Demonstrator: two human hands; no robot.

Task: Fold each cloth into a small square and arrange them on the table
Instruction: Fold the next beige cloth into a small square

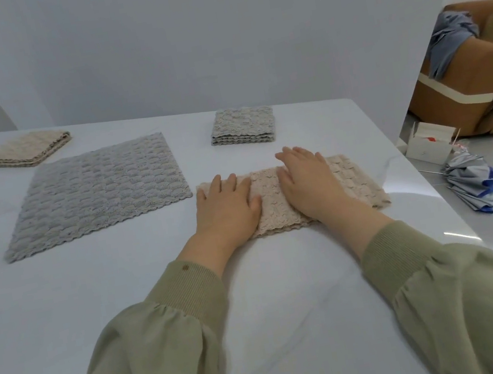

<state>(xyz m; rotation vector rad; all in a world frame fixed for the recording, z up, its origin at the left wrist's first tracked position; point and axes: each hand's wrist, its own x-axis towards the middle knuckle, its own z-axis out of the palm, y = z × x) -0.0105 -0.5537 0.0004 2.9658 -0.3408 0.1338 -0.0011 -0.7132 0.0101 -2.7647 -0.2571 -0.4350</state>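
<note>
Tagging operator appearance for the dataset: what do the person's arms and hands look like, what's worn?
Left hand and right hand are bare: no gloves, rings or watch in view. Left sleeve and right sleeve are loose sage-green fabric, gathered at the wrists. The ribbed left cuff bears a small brown dot; the right cuff looks plain.

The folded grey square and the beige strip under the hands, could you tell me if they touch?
Apart. The head view shows bare table between the folded grey square and the beige strip.

Soft even daylight, glare spots on glossy table (293, 310), wide-angle edge bending, slightly soft
</note>
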